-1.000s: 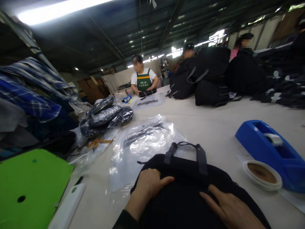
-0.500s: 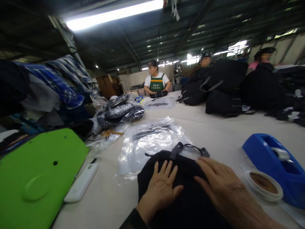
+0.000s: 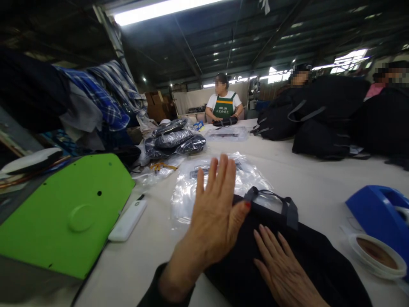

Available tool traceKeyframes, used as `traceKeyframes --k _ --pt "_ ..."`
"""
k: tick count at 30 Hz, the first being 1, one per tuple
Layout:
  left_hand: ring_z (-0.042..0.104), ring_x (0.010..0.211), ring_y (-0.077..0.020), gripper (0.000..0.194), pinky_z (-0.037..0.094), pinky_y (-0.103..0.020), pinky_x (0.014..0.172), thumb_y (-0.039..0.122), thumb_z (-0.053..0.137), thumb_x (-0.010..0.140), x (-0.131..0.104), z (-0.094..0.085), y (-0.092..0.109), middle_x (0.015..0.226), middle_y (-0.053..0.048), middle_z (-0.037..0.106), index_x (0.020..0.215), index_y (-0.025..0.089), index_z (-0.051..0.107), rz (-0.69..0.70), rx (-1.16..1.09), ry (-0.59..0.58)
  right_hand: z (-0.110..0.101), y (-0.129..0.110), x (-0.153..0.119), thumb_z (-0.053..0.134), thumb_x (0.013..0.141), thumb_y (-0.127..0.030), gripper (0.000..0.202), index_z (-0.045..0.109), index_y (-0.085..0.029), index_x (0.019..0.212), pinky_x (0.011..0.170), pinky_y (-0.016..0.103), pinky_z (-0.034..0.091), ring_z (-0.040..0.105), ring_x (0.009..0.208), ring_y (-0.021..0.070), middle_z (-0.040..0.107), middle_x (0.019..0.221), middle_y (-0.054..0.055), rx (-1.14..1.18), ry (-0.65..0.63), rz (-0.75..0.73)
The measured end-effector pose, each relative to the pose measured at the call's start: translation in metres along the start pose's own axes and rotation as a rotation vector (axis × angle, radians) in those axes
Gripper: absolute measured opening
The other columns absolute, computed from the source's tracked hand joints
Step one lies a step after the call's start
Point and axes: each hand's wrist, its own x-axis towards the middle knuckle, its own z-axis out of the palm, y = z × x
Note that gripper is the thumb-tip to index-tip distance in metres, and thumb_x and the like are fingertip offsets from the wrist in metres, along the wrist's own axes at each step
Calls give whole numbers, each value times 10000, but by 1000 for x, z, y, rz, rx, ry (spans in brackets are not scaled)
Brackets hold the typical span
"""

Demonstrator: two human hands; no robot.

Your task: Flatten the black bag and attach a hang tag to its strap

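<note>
Since half a second ago the left hand point(image 3: 214, 215) has lifted off the black bag point(image 3: 287, 260) and now reaches forward with its fingers spread and straight, holding nothing, its heel at the bag's near-left edge and its fingertips over the clear plastic bags point(image 3: 220, 181) lying just beyond. The right hand point(image 3: 283, 270) has slid back toward the body and lies flat and open on the bag's dark cloth, pressing it to the table point(image 3: 313, 179). The bag rests directly under both hands, its grey handles point(image 3: 283, 202) pointing away, just past the right fingertips. By the look of it, the bag is being smoothed flat for bagging, and the step in hand is fetching a plastic sleeve; the next move would call for pinching one sheet off the slippery pile without dragging the rest. Right of the right hand sit a tape roll point(image 3: 377, 256) and a blue tape dispenser point(image 3: 380, 217); left of the left hand lie a white device point(image 3: 128, 221) and a green panel point(image 3: 70, 213).
</note>
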Motion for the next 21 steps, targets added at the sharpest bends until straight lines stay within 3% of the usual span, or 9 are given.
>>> traceKeyframes --k 4,6,8,10,13,16,18,20,21 --pt "150 1394 -289 602 112 -552 1134 435 285 941 -46 68 -21 1485 -151 238 1419 70 262 -94 117 -342 -59 13 50 296 949 -280 544 189 -83 1445 804 365 541 599 1076 240 605 1201 170 70 86 -40" --pt "142 1398 -282 609 84 -546 1139 431 304 934 -57 91 -30 1490 -154 214 1409 51 277 -106 96 -356 -100 14 81 334 930 -255 536 234 -123 1439 987 442 436 428 1264 278 418 1406 140 157 200 45" --pt "156 1397 -268 578 66 -523 1147 393 343 920 -55 92 -36 1486 -140 233 1395 64 320 -144 -22 -314 -119 6 95 365 899 -242 567 247 -102 1436 1097 484 286 304 1334 312 263 1495 101 214 362 101" --pt "264 1367 -241 511 149 -472 1150 330 336 912 -43 74 -38 1445 -122 343 1360 94 400 -224 -167 -276 -103 -10 86 420 881 -256 674 140 -28 1450 1124 488 207 278 1343 328 230 1499 149 131 457 107" --pt "350 1327 -206 518 291 -395 1109 302 206 938 -15 23 -35 1425 -128 387 1372 76 373 -347 -253 -197 -35 -35 43 344 930 -274 586 181 -41 1443 951 326 455 545 1152 213 564 1274 133 54 198 -138" --pt "73 1407 -198 562 130 -409 1158 361 190 954 3 -16 -22 1526 -78 149 1439 76 201 -280 -169 26 14 -43 10 398 920 -296 644 131 -40 1447 922 403 484 491 1210 268 479 1340 177 92 -7 -139" --pt "18 1410 -203 553 101 -444 1159 354 165 967 -4 -10 -14 1540 -63 72 1458 109 104 -147 18 185 9 -34 9 420 910 -282 671 91 -81 1460 917 405 496 474 1223 270 454 1359 166 191 -48 -126" --pt "53 1408 -242 573 164 -502 1138 368 156 967 -26 22 -14 1532 -115 115 1458 91 49 3 245 158 -24 -13 24 407 913 -259 654 84 -143 1470 884 340 524 524 1178 231 494 1339 121 304 -52 -73" --pt "102 1403 -264 601 213 -517 1122 406 185 962 -39 43 -17 1516 -139 181 1454 77 81 47 338 59 -47 0 33 381 920 -236 622 103 -180 1473 859 283 534 561 1136 194 522 1323 86 357 -31 -36"
